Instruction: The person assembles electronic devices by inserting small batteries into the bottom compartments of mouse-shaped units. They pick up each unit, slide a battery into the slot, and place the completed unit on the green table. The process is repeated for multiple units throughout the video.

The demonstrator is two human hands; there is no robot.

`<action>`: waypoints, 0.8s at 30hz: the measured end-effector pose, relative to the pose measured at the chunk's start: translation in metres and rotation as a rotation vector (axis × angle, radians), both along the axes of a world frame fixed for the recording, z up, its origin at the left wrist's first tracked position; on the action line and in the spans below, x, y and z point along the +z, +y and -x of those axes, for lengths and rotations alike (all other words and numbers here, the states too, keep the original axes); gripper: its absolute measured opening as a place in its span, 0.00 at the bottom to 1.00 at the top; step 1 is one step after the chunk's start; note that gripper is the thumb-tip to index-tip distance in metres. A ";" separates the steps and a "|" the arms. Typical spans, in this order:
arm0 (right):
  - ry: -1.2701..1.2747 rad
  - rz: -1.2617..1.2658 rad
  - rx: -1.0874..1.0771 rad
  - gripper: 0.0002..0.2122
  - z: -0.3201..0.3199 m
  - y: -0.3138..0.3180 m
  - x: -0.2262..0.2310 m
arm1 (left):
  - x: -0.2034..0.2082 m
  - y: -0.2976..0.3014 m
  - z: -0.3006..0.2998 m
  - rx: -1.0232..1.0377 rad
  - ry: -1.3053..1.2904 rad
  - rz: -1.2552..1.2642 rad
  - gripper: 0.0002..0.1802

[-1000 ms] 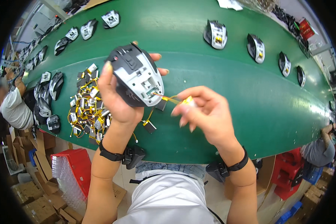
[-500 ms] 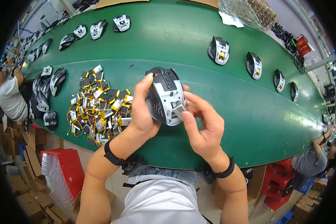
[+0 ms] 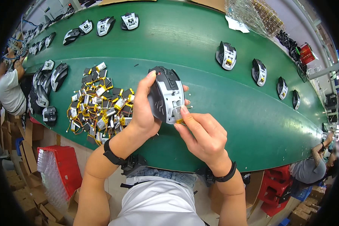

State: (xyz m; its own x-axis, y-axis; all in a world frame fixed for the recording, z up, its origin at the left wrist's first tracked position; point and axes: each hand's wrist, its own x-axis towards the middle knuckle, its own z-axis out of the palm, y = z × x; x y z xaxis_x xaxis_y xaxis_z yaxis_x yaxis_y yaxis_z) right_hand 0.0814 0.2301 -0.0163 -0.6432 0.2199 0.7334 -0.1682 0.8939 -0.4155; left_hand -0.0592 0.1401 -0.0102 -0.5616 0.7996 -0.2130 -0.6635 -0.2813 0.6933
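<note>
My left hand (image 3: 141, 107) is wrapped round a black and white computer mouse body (image 3: 162, 88), held above the green bench with its open compartment up. Between thumb and forefinger, my right hand (image 3: 207, 133) pinches a small silver battery (image 3: 177, 113) with yellow tape. The battery lies at the compartment in the mouse's lower end; whether it is fully seated I cannot tell. To the left of my left hand spreads a heap of small batteries (image 3: 101, 101) with thin coloured wires.
Several mouse bodies (image 3: 130, 21) stand along the far left of the bench (image 3: 169, 41), and others (image 3: 227, 56) at the far right. More mice (image 3: 58, 77) cluster at the left. Red stools (image 3: 66, 169) and cartons are below. Other people sit at both ends.
My right hand has turned over and lowered the battery from a tilt to nearly flat against the mouse's compartment. My left hand keeps its hold. The view has shifted slightly.
</note>
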 end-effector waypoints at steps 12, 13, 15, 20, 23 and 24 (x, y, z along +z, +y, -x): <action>-0.044 0.363 0.052 0.11 -0.002 0.006 0.009 | -0.004 0.006 -0.010 -0.106 -0.044 -0.020 0.27; -0.101 0.476 0.065 0.10 -0.004 0.009 0.011 | -0.004 0.005 -0.011 -0.149 -0.041 -0.023 0.26; -0.131 0.503 0.119 0.09 -0.003 0.015 0.013 | -0.006 0.006 -0.009 -0.164 -0.057 -0.017 0.25; -0.137 0.291 0.130 0.08 -0.001 0.016 0.006 | -0.006 0.004 0.000 -0.128 0.006 0.007 0.25; -0.073 0.288 0.027 0.10 0.000 0.010 0.008 | -0.002 0.006 -0.002 -0.126 -0.021 -0.026 0.24; -0.053 0.287 -0.004 0.10 0.001 0.008 0.008 | -0.002 0.005 -0.002 -0.117 -0.023 -0.016 0.24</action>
State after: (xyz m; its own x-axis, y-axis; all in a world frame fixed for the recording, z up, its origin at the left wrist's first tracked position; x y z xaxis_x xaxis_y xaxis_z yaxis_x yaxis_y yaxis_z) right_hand 0.0799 0.2378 -0.0088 -0.6777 0.4157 0.6066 -0.1366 0.7394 -0.6592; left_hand -0.0568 0.1455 -0.0126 -0.4597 0.8627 -0.2109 -0.7079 -0.2125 0.6736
